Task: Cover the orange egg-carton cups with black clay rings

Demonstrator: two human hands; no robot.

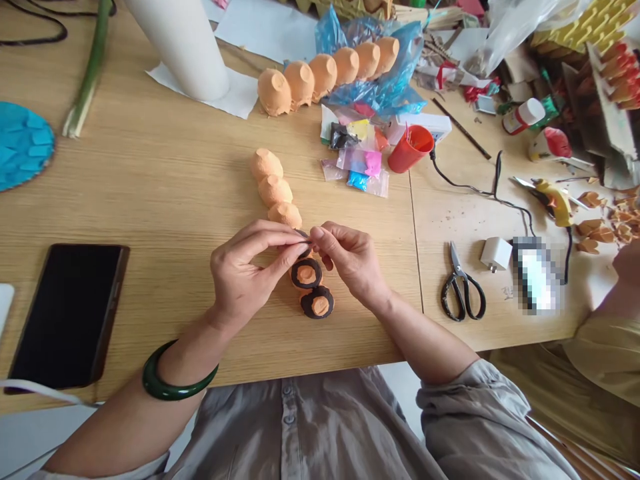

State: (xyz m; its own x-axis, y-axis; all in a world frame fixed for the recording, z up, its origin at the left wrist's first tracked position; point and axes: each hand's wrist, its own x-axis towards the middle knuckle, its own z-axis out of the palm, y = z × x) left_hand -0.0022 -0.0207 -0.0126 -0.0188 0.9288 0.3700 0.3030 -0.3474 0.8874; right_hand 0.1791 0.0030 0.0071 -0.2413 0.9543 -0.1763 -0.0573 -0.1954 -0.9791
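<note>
Wooden table (150,187), left fingers (270,238) and right fingers (331,245) pinching dark piece (307,241), orange row (275,191) beneath

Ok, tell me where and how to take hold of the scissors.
Grip the scissors by the black handles, probably best with the right hand from the near side: the handles' loops lie that way, while the pointed blades aim away.

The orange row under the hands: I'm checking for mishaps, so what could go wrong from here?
The thin dark piece pinched between the left hand and right hand could tear if pulled. The hands might also nudge the orange row beneath them. The red cup stands close to a black cable, so a tug there might tip it.
</note>
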